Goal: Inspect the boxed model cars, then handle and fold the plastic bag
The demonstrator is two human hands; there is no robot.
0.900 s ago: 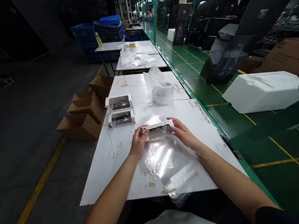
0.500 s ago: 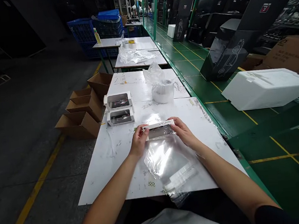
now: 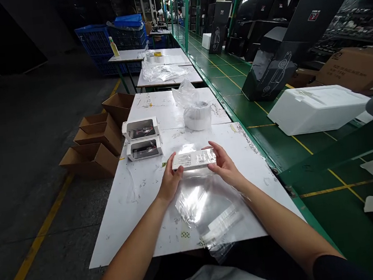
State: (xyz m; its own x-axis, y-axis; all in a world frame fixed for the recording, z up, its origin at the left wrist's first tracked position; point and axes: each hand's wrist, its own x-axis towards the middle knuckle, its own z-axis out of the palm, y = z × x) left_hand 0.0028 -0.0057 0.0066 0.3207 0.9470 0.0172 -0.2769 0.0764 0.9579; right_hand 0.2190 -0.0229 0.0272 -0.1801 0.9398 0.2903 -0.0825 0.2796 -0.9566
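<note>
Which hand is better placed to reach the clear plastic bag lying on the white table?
Right, probably: the right hand sits straight beyond the clear plastic bag, while the left hand lies off past its left edge.

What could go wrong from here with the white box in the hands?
The white box is held only at its ends by the left hand and right hand, so it could slip. The clear plastic bag below could also slide on the white table if bumped.

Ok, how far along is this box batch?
Looks done: two windowed white boxes set aside. In hand: a third box, between left hand and right hand. Left: the clear plastic bag below it, apparently empty.
</note>
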